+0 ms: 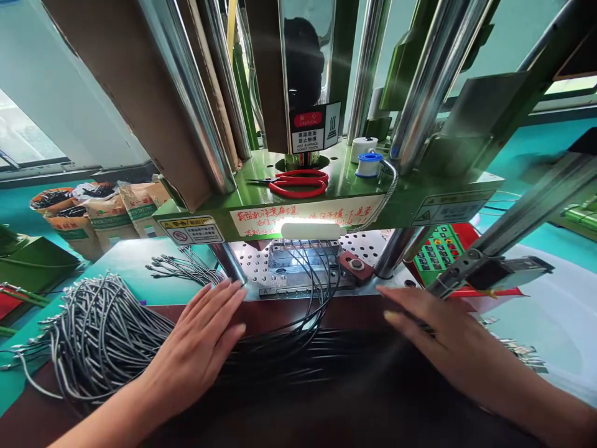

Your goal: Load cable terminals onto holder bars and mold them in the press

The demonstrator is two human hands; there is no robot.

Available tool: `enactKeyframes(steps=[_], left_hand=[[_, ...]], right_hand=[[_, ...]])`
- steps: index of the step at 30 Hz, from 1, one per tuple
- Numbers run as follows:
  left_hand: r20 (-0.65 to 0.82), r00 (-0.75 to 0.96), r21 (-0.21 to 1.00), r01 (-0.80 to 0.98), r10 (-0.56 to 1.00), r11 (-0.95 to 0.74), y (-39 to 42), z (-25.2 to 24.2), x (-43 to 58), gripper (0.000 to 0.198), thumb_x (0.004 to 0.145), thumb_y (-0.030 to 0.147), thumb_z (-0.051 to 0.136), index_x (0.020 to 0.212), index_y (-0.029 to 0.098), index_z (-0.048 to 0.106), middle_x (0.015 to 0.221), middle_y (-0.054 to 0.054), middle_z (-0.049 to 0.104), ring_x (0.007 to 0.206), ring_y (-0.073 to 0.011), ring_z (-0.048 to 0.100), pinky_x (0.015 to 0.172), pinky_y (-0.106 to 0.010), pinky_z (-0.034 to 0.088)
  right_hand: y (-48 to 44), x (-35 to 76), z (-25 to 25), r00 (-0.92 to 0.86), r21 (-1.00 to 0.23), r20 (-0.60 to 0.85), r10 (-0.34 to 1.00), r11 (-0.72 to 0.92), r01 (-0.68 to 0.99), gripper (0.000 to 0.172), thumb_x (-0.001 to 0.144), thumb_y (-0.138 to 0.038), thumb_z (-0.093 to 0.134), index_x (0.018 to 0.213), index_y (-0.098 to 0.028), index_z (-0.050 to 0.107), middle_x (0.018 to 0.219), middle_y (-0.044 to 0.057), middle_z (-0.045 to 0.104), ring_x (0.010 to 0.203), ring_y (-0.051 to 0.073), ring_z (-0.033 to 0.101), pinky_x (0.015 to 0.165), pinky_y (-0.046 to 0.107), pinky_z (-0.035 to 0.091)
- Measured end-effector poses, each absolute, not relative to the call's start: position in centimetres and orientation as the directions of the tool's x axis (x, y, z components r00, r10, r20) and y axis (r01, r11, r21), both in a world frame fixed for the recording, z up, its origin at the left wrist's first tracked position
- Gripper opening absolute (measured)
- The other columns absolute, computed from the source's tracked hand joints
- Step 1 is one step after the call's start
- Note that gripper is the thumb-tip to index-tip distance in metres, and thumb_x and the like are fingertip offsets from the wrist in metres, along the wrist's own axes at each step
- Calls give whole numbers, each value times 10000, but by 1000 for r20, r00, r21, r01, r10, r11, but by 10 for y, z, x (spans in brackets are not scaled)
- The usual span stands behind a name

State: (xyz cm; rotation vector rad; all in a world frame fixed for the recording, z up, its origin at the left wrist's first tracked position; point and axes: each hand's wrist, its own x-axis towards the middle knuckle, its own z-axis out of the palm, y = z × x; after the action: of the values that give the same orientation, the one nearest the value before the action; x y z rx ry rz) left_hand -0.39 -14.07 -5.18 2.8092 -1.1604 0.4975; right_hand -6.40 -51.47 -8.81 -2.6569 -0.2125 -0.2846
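My left hand [205,333] is open, its fingers stretched out together near the left front post of the machine. Nothing is in it. My right hand [433,323] is also open and empty, with the thumb apart from the fingers, by the right front post. Between the hands, a metal mould [305,261] lies on the press bed, and several thin black cables [317,305] run out of it toward me. A red-brown block with a round knob [357,264] sits at the mould's right end.
A big bundle of grey cables [107,336] lies at left, with a smaller bunch [186,267] behind. Red-handled scissors [298,183] and a solder-like spool [369,165] rest on the green plate [261,168] above a lit lamp [311,231]. A control panel [441,252] stands at right.
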Motion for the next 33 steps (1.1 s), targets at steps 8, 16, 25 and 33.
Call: enactKeyframes(steps=[8,16,25,33], left_hand=[[169,731,-6,-669,-661,-743,-247,-67,103,530,854,145,387,1375,44,380,1418,-161,418,1316,-256,371,1118,-393,272],[179,731,-9,-668,-658,-744,-245,-81,112,609,777,126,420,1380,76,363,1405,-139,434,1313,-238,369,1091,-370,309],[160,715,-12,-688,-681,-725,-243,-81,114,639,738,130,441,1367,56,361,1379,-154,451,1299,-237,386,1094,-356,307],[164,652,-64,-742,-740,-668,-246,-87,117,657,749,134,464,1387,50,334,1427,-166,389,1316,-258,358,1124,-354,251]], right_hand=[[-460,65,-60,995,-399,88,-56,-917,-16,386,929,-323,376,1169,-148,622,1143,139,646,1071,276,583,866,334,438],[-452,89,-82,995,-280,93,-18,-960,9,347,907,-220,380,1106,-115,645,1102,151,662,1032,272,598,872,337,412],[-452,92,-85,994,-223,113,1,-975,26,327,875,-174,396,1065,-153,661,1034,130,680,974,261,614,808,313,425],[-445,86,-73,985,-196,162,-55,-980,-23,415,929,-326,327,1070,-160,679,1053,139,680,988,271,613,823,340,433]])
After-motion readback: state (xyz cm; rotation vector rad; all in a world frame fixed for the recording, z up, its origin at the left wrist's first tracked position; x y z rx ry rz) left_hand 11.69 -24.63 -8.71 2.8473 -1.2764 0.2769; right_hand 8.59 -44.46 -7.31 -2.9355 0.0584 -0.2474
